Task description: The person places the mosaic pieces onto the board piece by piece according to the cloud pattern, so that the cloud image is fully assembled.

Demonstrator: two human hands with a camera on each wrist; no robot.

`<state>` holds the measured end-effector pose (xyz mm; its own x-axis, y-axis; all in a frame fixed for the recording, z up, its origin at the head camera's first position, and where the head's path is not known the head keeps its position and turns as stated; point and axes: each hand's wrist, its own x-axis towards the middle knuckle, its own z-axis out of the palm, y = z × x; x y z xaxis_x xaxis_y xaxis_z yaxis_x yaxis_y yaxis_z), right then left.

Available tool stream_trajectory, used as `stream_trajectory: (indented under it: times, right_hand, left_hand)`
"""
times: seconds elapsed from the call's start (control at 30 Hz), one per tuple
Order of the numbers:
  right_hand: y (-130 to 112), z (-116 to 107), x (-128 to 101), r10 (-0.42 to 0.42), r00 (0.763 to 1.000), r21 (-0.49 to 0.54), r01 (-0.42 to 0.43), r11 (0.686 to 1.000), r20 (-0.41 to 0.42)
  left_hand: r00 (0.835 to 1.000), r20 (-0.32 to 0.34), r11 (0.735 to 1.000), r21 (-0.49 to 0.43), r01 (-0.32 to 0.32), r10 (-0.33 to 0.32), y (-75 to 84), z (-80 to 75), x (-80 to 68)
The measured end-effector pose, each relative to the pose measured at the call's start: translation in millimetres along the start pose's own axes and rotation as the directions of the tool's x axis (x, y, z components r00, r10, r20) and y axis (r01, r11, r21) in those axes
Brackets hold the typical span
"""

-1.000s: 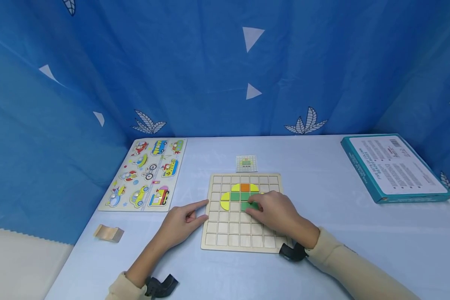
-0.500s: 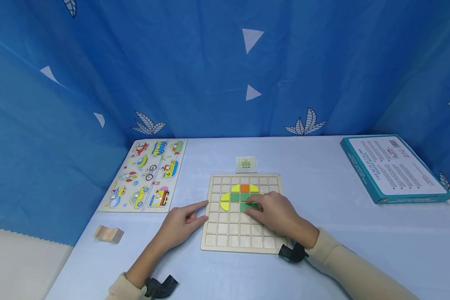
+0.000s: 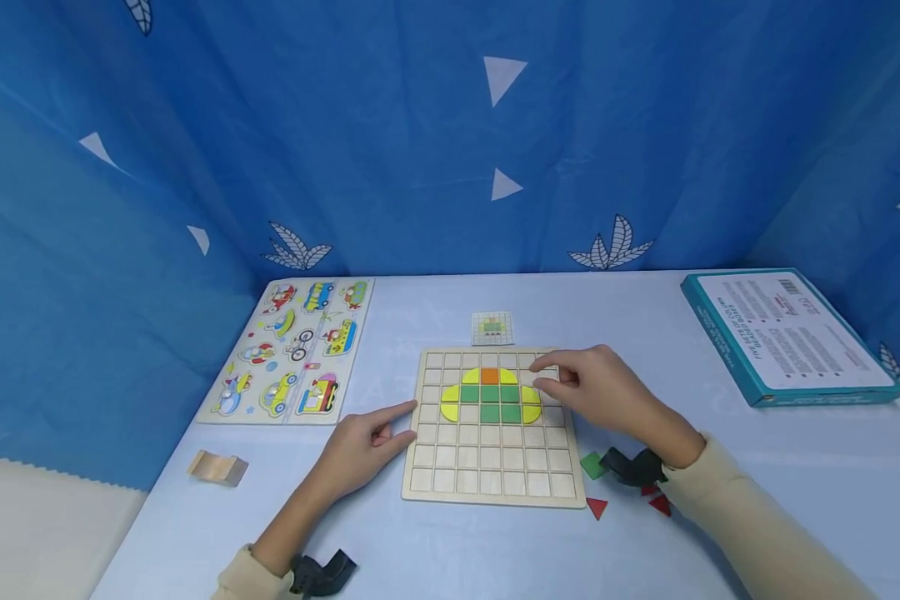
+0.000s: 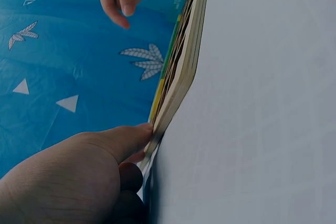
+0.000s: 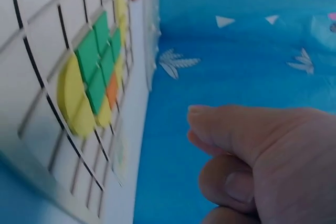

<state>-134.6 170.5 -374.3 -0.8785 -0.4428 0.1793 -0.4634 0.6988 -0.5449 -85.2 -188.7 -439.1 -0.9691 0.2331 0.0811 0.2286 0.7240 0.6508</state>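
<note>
A vehicle peg puzzle [image 3: 294,349] with pictures of cars, buses and boats lies flat at the left of the pale blue table [image 3: 720,517], and a small wooden block [image 3: 217,467] sits near the table's left edge, below it. A teal box [image 3: 787,335] with printed text on its white face lies at the far right. Behind everything hangs a blue curtain [image 3: 390,142] printed with white triangles and leaf sprigs, which closes in the table at the back and on both sides.

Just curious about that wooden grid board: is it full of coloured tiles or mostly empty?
Mostly empty: the grid board holds one small cluster of coloured tiles.
</note>
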Motion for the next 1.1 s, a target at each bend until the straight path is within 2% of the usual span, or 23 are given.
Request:
stream_trajectory:
  times: [0.2,0.43,0.6,0.73,0.93,1.1]
  right_hand:
    - [13.1,-17.1,-17.5,0.047,0.998,-0.012,-0.046,0.999,0.038]
    - [35.3,-13.5,-48.8,0.079,0.983,0.023,-0.084,0.996,0.167]
    - [49.3,-11.1,-67.2,0.086,0.953,0.106,-0.121,0.987,0.290]
    - [54.6,-11.1,-72.6,0.066,0.924,0.153,-0.133,0.979,0.376]
    - [57.8,-11.5,-73.5,0.054,0.906,0.159,-0.132,0.978,0.419]
    - [57.4,-11.2,-74.1,0.051,0.909,0.152,-0.124,0.981,0.413]
  left_hand:
    - [1.000,0.008,1.000,-0.004,0.013,-0.013,-0.9,1.4,-0.8]
    - [1.000,0.009,1.000,0.003,0.005,-0.005,-0.4,0.6,0.9]
    - [1.000,-0.008,1.000,0.009,-0.002,0.002,-2.8,-1.4,2.2]
    - [1.000,-0.010,1.000,-0.003,0.004,-0.005,-4.1,-1.4,2.2]
    - [1.000,0.006,1.000,-0.003,0.015,-0.015,-2.6,0.6,1.1]
    - [1.000,-0.003,1.000,0.000,0.008,-0.008,-2.9,1.9,0.3]
